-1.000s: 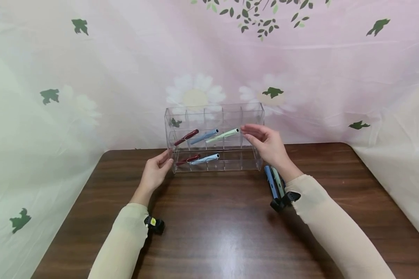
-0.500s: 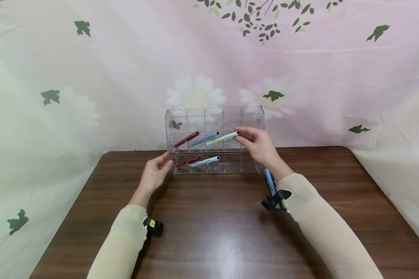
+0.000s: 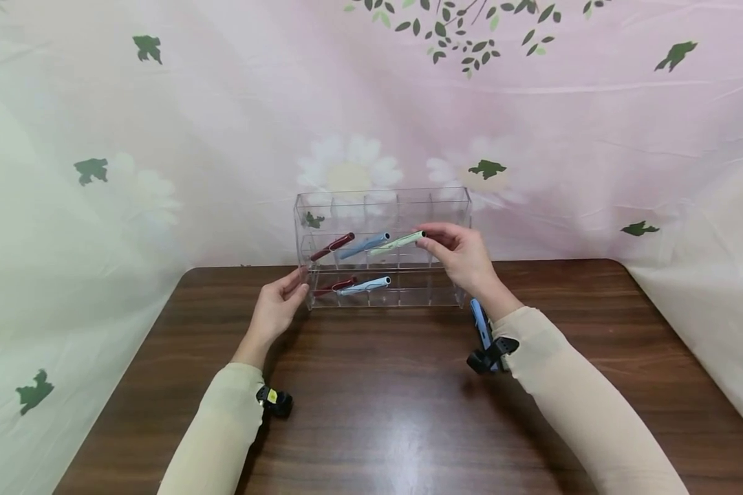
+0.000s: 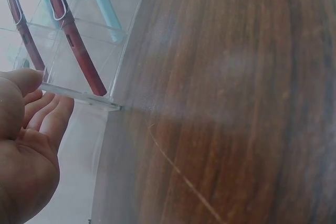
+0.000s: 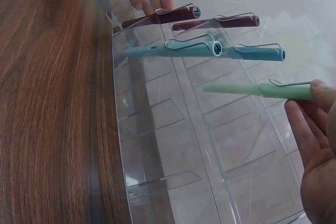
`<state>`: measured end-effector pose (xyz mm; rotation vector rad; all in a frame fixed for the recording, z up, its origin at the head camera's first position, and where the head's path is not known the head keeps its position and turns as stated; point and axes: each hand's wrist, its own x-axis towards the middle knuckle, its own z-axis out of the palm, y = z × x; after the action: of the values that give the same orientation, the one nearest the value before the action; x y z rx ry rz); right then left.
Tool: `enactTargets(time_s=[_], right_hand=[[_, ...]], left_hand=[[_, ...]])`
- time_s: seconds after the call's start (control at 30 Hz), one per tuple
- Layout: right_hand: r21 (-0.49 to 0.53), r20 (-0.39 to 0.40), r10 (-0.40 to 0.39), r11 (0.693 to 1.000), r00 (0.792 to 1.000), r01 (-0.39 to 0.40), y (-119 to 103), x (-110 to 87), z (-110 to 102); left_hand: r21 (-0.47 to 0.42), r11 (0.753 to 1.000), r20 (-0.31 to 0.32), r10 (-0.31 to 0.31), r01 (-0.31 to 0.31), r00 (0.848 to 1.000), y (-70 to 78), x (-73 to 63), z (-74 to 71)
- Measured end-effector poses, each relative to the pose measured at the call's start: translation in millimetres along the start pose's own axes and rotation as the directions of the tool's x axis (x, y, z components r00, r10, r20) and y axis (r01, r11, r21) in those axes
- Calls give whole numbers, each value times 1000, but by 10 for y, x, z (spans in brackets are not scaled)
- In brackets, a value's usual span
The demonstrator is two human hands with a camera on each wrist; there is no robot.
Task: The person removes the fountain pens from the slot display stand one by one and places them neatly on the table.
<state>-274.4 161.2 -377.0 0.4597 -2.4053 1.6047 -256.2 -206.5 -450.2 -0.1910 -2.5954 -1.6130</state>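
Hanging at the back: a pale pink-and-green cloth (image 3: 223, 103) printed with daisies, leaves and dark green birds.
Bench (image 3: 359, 412): dark brown wood grain, glossy, with a patch of light toward its front.
Sleeves (image 3: 217, 419): cream, a person's two arms reaching forward over the bench.
Rack (image 3: 421, 270): clear, two tiers, divided into columns, standing near the far edge of the bench.
Left grip (image 3: 275, 308): nearly closed on the rack's left side wall, thumb on one side, fingers on the other.
Right grip (image 3: 467, 260): drawn into a pinch, thumb and fingertips holding the cap end of a mint pen (image 3: 397, 242).
Wrist cameras (image 3: 278, 403): black, one at each cuff.
Mint pen: slanting at the upper tier, lower end at the third column from the left, cap end raised rightward.
Upper tier's other pens: dark red pen (image 3: 332, 246) leftmost, blue pen (image 3: 363, 245) next.
Lower tier: maroon pen (image 3: 334, 286) leftmost, light blue pen (image 3: 364, 286) beside it.
Under the right forearm: a bright blue pen (image 3: 480, 324) on the bench, partly hidden.
Clips (image 5: 184, 39): thin, wire-like, along the caps.
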Motion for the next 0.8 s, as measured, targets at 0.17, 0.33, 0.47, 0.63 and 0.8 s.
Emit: enactTargets(time_s=[0.17, 0.33, 0.47, 0.63, 0.8], right_hand=[[43, -17, -3, 999, 1000, 3, -1, -32, -3], [101, -68, -39, 994, 997, 46, 0, -58, -11], [124, -110, -62, 989, 992, 76, -34, -48, -25], [135, -150, -85, 985, 985, 106, -103, -3, -76], [151, -154, -89, 982, 984, 113, -159, 22, -126]], left_hand=[[3, 1000, -4, -6, 6, 1000, -7, -20, 11], [-8, 1000, 6, 7, -7, 1000, -18, -23, 22], [5, 1000, 8, 9, -9, 1000, -18, -15, 1], [3, 1000, 8, -3, 3, 1000, 2, -9, -9], [9, 1000, 6, -13, 13, 1000, -1, -11, 1]])
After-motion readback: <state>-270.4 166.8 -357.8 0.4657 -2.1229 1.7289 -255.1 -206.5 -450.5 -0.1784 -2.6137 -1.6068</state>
